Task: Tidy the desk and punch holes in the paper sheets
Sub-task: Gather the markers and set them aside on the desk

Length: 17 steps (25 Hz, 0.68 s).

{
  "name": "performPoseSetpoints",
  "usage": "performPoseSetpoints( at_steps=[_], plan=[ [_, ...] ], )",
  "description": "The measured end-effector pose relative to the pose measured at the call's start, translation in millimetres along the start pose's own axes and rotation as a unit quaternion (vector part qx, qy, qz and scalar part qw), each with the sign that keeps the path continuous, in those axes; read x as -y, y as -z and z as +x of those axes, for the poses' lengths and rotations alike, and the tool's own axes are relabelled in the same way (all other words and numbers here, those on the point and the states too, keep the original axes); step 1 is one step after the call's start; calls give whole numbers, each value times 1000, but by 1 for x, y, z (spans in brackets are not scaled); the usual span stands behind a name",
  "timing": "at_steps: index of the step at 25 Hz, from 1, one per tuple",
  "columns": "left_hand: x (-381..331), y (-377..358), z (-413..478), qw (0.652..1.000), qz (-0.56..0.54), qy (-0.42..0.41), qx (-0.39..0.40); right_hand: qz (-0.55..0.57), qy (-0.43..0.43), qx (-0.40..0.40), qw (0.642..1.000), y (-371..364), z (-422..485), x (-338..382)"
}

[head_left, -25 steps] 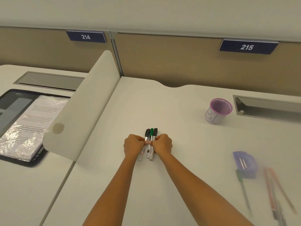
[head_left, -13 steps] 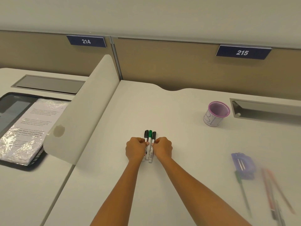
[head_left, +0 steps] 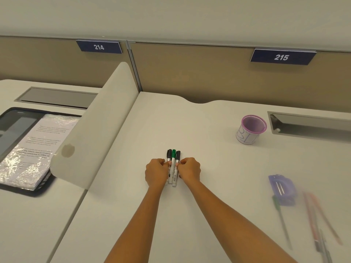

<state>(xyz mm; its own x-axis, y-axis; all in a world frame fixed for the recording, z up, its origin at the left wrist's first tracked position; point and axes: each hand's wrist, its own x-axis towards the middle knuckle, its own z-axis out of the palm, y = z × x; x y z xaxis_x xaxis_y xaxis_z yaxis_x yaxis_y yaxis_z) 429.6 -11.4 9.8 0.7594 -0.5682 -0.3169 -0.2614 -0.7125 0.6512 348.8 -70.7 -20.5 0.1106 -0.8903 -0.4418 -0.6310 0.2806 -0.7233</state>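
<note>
Three markers (head_left: 173, 168), two black-capped and one green-capped, lie side by side on the white desk (head_left: 209, 186), caps pointing away from me. My left hand (head_left: 155, 172) presses them from the left and my right hand (head_left: 190, 170) from the right, fingers curled against the barrels. A purple-rimmed pen cup (head_left: 250, 129) stands upright at the back right. A blue hole punch (head_left: 282, 188) lies at the right, blurred. A stack of wrapped paper sheets (head_left: 32, 150) rests on a black tray (head_left: 22, 190) on the neighbouring desk at the left.
Several pens (head_left: 315, 221) lie scattered near the front right edge. A curved white divider (head_left: 98, 126) separates the two desks. Recessed cable slots sit at the back right (head_left: 311, 126) and back left (head_left: 57, 96). A beige partition with number plates 214 and 215 closes the back.
Both hands stay pressed on the markers; the bundle has barely shifted. Only the camera has tilted slightly.
</note>
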Motion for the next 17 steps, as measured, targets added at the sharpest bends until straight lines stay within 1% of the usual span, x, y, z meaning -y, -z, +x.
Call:
performPoseSetpoints(
  at_steps=[6,8,11,14,17],
  plan=[
    [3,7,-7,1000,18,1,-3,53,-9,3,999,9,1,-12],
    [1,6,-17,999,14,-23,-24,67,-3,1,998,17,-3,-19],
    [-11,-6,-45,994,-37,-90,-54,88,18,-20,996,43,-16,-31],
    [-31,-33,-85,987,-77,-143,-21,81,42,-52,994,86,-26,-48],
    [-48,-71,-129,981,-58,-176,50,84,60,-85,991,143,-34,-71]
  ],
)
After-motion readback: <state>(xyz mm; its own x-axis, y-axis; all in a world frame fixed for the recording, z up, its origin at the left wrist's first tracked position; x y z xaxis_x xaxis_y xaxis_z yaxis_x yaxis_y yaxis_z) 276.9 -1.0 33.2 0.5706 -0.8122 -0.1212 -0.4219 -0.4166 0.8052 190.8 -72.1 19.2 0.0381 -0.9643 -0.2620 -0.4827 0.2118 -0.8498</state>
